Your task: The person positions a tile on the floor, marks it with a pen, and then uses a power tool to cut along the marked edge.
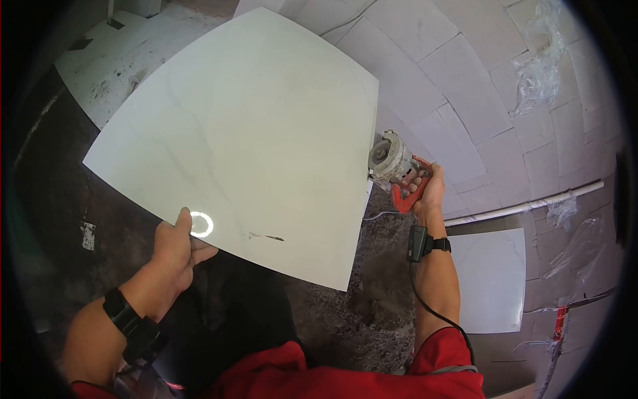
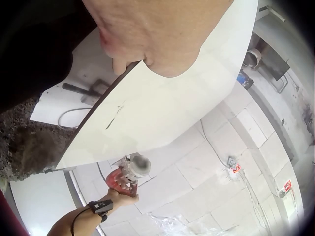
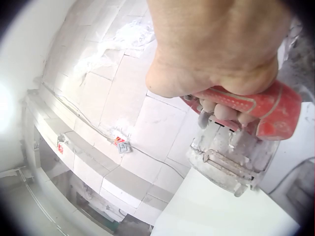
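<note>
A large white tile (image 1: pixel 266 133) with faint grey veins and a dark smudge is held tilted in front of me. My left hand (image 1: pixel 176 249) grips its near edge, thumb on the top face and fingers tucked beneath. At the tile's right edge is a dusty handheld power cutter (image 1: pixel 393 158) with a round disc and a red handle (image 1: pixel 409 196). My right hand (image 1: pixel 432 189) is wrapped round that handle, its fingers showing through the loop in the right wrist view. The cutter's head overlaps the tile's edge there.
A smaller white tile (image 1: pixel 492 279) leans at the right, below a white pipe (image 1: pixel 531 203). Plastic wrap (image 1: pixel 538 80) hangs on the pale block wall (image 1: pixel 425 73). Beneath the tile lies a dark-handled tool (image 2: pixel 81 90). A dirty white panel (image 1: pixel 100 80) is at the far left.
</note>
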Available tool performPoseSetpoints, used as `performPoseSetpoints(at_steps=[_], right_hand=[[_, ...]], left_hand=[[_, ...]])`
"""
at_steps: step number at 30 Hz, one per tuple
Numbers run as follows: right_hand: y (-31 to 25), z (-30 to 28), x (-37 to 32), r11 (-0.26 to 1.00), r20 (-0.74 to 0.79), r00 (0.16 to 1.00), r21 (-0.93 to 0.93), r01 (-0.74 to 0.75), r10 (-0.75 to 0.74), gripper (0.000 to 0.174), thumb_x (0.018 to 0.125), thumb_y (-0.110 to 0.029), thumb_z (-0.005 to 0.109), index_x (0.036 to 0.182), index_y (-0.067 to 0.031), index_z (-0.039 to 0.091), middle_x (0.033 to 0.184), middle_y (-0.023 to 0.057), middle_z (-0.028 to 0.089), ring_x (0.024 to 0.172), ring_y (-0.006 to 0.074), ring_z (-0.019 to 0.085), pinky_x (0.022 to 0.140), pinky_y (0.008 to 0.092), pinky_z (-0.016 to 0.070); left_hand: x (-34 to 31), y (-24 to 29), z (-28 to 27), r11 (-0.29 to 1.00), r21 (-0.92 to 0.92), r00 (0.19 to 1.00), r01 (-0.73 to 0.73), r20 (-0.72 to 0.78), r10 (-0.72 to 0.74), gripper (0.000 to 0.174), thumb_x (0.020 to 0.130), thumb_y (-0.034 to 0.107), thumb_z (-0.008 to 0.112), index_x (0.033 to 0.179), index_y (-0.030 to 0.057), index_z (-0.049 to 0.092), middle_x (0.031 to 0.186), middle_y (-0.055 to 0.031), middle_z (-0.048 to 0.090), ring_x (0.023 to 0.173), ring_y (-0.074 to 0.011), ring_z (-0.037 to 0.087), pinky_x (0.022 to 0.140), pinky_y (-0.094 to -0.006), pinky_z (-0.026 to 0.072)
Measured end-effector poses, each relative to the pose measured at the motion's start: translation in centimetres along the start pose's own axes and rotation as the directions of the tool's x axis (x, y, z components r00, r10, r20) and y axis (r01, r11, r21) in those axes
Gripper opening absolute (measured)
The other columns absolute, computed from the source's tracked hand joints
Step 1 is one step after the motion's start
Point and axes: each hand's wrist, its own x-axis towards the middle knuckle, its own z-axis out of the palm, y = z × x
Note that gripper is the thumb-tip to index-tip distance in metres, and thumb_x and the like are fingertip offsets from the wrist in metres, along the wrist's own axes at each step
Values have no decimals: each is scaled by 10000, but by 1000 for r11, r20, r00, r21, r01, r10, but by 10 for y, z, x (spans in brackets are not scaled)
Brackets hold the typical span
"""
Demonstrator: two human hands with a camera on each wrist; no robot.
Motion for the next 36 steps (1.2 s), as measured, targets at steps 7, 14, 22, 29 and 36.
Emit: performPoseSetpoints(at_steps=[7,14,22,29,36], right_hand=[[0,0,-7,1000,-35,999,17,-10,11,356,919,-380,380,875,-91,583,539,-50,390,439,107,399,415,281,363],[2,-5,-7,999,-9,1000,28,-19,19,337,914,-388,393,835,-101,551,536,-47,389,439,112,404,417,287,365],[7,-13,-2,1000,9,1000,29,-8,8,329,914,-400,401,835,-115,547,526,-51,386,441,103,409,423,277,358],[5,-11,-15,999,2,1000,50,-11,11,335,924,-380,396,856,-94,555,545,-40,403,448,103,404,423,279,370],[8,-19,-11,994,20,1000,110,-12,10,326,893,-404,487,741,-116,470,540,-5,442,428,136,417,405,306,366]], left_hand=[[-2,1,2,1000,3,1000,-7,-5,7,439,1033,308,342,1221,-75,445,1156,-189,581,997,-304,649,845,-442,546],[0,3,2,1000,8,1000,-9,1,9,443,1034,305,340,1209,-88,443,1149,-196,580,997,-305,648,843,-435,553],[0,3,2,1000,12,1000,-16,-3,16,441,1032,307,348,1198,-89,446,1140,-196,582,986,-300,648,836,-430,557],[3,0,2,1000,10,1000,-16,-14,16,445,1030,314,358,1196,-87,456,1135,-186,584,980,-289,643,832,-430,557],[5,0,4,1000,11,999,-22,-33,22,430,1028,310,365,1182,-77,475,1095,-171,601,938,-280,651,811,-416,565]])
